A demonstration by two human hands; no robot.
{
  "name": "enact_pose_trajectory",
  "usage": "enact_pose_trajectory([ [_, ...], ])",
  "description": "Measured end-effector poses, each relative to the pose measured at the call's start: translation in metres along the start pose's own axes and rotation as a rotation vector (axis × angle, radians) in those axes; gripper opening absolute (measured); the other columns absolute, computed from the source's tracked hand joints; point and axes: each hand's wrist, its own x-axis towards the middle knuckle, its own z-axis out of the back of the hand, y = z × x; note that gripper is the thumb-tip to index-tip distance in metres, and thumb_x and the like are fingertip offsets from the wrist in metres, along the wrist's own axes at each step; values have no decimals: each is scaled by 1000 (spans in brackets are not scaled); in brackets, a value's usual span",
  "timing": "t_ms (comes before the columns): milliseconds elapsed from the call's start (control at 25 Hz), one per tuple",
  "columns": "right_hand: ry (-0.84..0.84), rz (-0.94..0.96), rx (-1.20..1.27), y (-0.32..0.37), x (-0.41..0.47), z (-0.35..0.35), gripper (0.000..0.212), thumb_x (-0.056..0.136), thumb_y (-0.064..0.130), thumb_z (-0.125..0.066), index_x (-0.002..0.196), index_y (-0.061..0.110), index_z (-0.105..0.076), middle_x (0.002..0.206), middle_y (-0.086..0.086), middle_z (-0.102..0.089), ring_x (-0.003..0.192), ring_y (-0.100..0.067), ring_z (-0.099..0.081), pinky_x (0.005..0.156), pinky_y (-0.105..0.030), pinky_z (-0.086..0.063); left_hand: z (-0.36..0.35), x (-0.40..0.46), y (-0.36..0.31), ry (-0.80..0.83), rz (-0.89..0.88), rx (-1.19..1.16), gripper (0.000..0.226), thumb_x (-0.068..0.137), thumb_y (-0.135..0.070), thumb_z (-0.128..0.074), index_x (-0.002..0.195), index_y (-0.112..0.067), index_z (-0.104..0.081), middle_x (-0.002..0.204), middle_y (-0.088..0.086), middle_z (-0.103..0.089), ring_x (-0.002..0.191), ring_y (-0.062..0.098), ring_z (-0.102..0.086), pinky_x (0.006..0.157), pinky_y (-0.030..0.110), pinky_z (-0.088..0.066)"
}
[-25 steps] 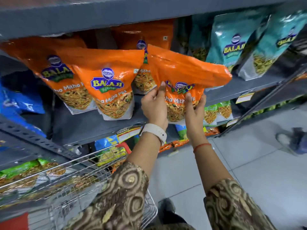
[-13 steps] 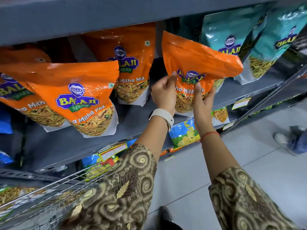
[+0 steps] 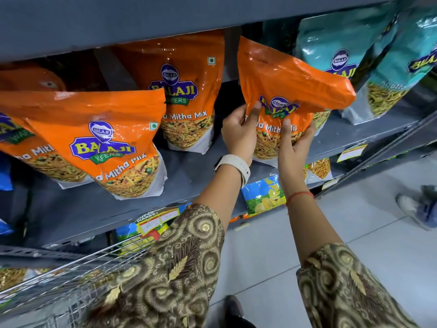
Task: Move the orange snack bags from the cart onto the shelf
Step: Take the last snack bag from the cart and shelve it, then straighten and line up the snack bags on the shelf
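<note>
Head view: the frame looked down along both forearms at a grey shelf (image 3: 189,183) stocked with snack bags.
Cart: the wire cart (image 3: 59,278) stood at lower left, well below the hands; more packets showed blurred through its mesh.
Shelved bags: two orange bags (image 3: 111,143) leaned forward at the left, and a third (image 3: 186,91) stood upright further back.
Gap: a dark slot lay between that upright bag and the teal bags (image 3: 354,58).
Left hand: the left hand (image 3: 238,136) gripped the held bag's left edge, thumb on the front.
Held bag: the orange bag (image 3: 288,84) rose directly above both hands, long axis near upright, top flopped rightward, base at the shelf edge; contact with the shelf could not be told.
Right hand: the right hand (image 3: 293,143) clasped the lower right side, equally near.
Obstacles: the shelf above hung close over the bag's top, and the teal bags crowded its right flank.
</note>
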Motion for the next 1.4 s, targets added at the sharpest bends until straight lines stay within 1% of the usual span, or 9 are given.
enact_pose_trajectory([
  [280, -124, 53, -56, 2, 2, 0, 81, 92, 54, -60, 156, 24, -19, 164, 2, -24, 151, -13, -25, 123, -41, -30, -5, 5, 4, 31, -59, 66, 61, 80, -57, -62, 129, -21, -61, 124, -2, -70, 117, 16, -64, 101, 45, -51],
  [400, -237, 114, -106, 9, -7, -2, 78, 92, 52, -60, 154, 19, -26, 159, 0, -30, 149, -15, -28, 122, -38, -28, -2, 5, 11, -4, -24, 82, 71, 79, -60, -59, 137, -19, -54, 138, 2, -60, 129, 18, -56, 108, 46, -46],
  [560, -364, 246, -120, 23, -30, -13, 67, 93, 45, -63, 147, 15, -38, 148, 0, -43, 140, -14, -36, 117, -33, -32, 11, -9, 1, -100, -83, 64, 57, 91, -38, -60, 140, -10, -51, 144, 8, -54, 136, 21, -49, 113, 45, -40],
  [720, -322, 261, -84, 45, -64, -35, 59, 95, 43, -58, 145, 16, -42, 147, 1, -46, 141, -16, -35, 116, -30, -28, 37, -25, -10, -143, -163, 40, 54, 92, -39, -56, 135, -7, -55, 139, 9, -59, 132, 19, -54, 110, 44, -44],
  [840, -203, 234, -45, 61, -85, -54, 55, 98, 42, -52, 144, 14, -43, 144, 5, -46, 136, -9, -38, 117, -21, -27, 60, -46, -29, -190, -216, 36, 41, 97, -27, -54, 130, -2, -60, 130, 13, -65, 124, 21, -60, 107, 33, -47],
  [960, -63, 135, -23, 73, -101, -72, 56, 99, 44, -45, 146, 15, -41, 146, 2, -46, 138, -14, -40, 119, -42, -33, 87, -66, -48, -264, -307, 118, 34, 100, -27, -48, 109, -5, -72, 106, 11, -75, 101, 19, -69, 86, 24, -51],
  [1160, 124, 55, -29, 84, -142, -100, 50, 103, 39, -42, 147, 17, -40, 150, -3, -44, 141, -18, -38, 119, -43, -33, 139, -87, -58, -393, -353, 203, 44, 100, -37, -44, 79, -7, -69, 68, 7, -67, 63, 16, -55, 61, 28, -44],
  [1280, 164, 76, -12, 90, -173, -122, 45, 104, 33, -45, 144, 12, -44, 145, -4, -49, 136, -18, -44, 116, -38, -35, 174, -98, -66, -492, -340, 123, 37, 94, -42, -48, 64, -29, -65, 58, -6, -63, 64, 18, -63, 70, 42, -54],
  [1400, 202, 107, 57, 95, -208, -145, 39, 101, 30, -49, 136, 13, -51, 131, 0, -56, 125, -18, -53, 107, -35, -45, 215, -99, -67, -613, -279, 35, 29, 87, -48, -48, 75, -35, -71, 65, -14, -67, 78, 21, -72, 79, 43, -59],
])
